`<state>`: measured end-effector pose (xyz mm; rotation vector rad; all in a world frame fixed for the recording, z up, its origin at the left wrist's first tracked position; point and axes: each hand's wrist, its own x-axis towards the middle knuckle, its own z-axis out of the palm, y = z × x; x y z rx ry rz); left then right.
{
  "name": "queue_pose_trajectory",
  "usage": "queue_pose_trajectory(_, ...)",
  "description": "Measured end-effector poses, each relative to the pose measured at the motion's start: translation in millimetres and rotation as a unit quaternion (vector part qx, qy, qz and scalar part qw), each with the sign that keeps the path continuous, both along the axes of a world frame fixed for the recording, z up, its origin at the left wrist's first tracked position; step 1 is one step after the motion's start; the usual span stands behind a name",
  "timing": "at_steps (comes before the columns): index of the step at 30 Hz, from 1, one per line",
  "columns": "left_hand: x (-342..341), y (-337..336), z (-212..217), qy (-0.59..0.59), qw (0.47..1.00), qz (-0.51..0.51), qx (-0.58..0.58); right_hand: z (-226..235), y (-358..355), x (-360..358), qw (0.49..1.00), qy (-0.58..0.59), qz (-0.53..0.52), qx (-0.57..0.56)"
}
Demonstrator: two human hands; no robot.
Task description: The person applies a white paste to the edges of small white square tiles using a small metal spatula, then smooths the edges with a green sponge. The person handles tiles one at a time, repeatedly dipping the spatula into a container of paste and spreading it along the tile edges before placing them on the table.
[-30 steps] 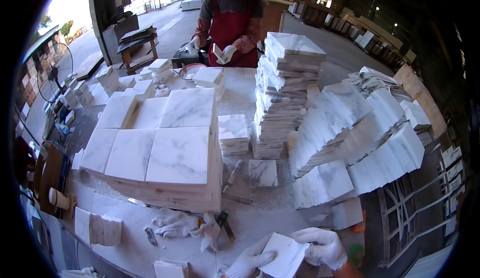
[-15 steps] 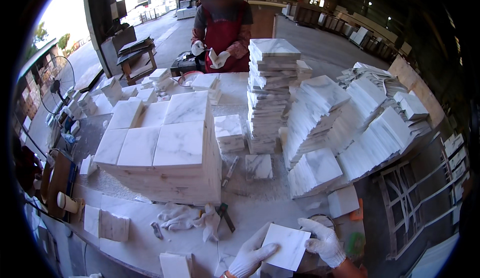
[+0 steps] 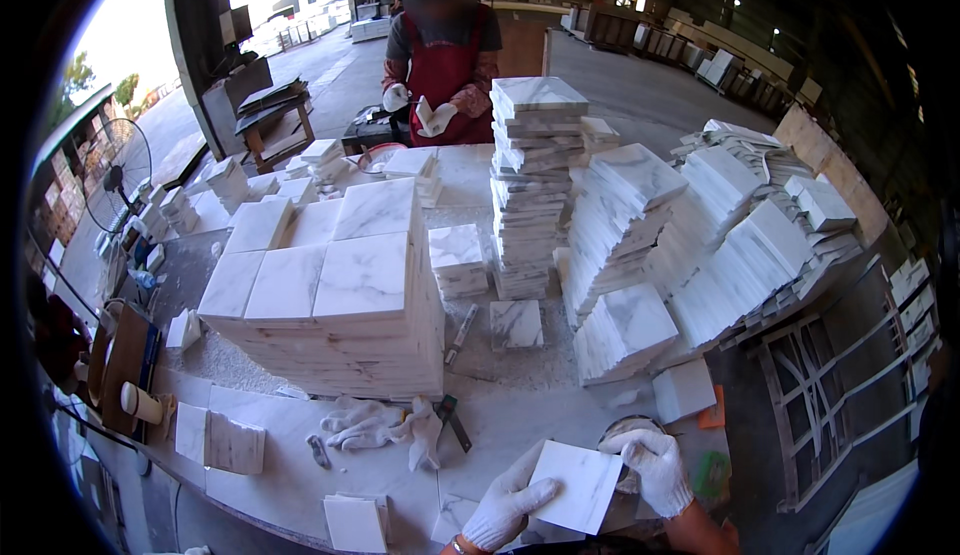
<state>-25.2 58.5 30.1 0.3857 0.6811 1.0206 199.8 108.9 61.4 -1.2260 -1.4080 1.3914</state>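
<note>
A square white marble tile (image 3: 574,487) with faint grey veining is held tilted near the lower edge. My left hand (image 3: 507,505), in a white knit glove, grips its left side, thumb across the face. My right hand (image 3: 655,467), also gloved, is just off the tile's upper right corner. Its fingers are bent and drawn together over a round dish (image 3: 632,422); what they hold, if anything, is too small to make out. Beneath the held tile, part of another pale piece shows.
Left of centre stands a large block of stacked tiles (image 3: 360,277). A tall tile stack (image 3: 540,97) and leaning rows (image 3: 640,320) fill the right. White gloves (image 3: 365,425), a dark try square (image 3: 455,423) and a marker (image 3: 461,333) lie on the table. Opposite, an aproned person (image 3: 445,65) holds a small piece.
My right hand has come away from the tile's right edge, and its fingers have curled over the dish. The tile stays in my left hand, turned slightly. The whole view has shifted a little.
</note>
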Motion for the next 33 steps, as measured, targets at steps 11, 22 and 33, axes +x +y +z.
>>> queue_pose_trajectory(11,6.2,-2.8,-9.6,0.089,0.994,0.047,0.035,-8.4,-1.7,11.1,0.999,-0.027,0.023,0.015)
queue_pose_trajectory(22,30.5,-18.7,-12.7,0.112,0.989,0.089,0.027,-24.0,-41.1,32.2,0.989,0.096,-0.016,-0.109)
queue_pose_trajectory(33,52.2,-41.1,-11.4,0.135,0.989,0.048,0.04,-13.1,-72.0,42.1,0.993,0.036,-0.031,-0.106)
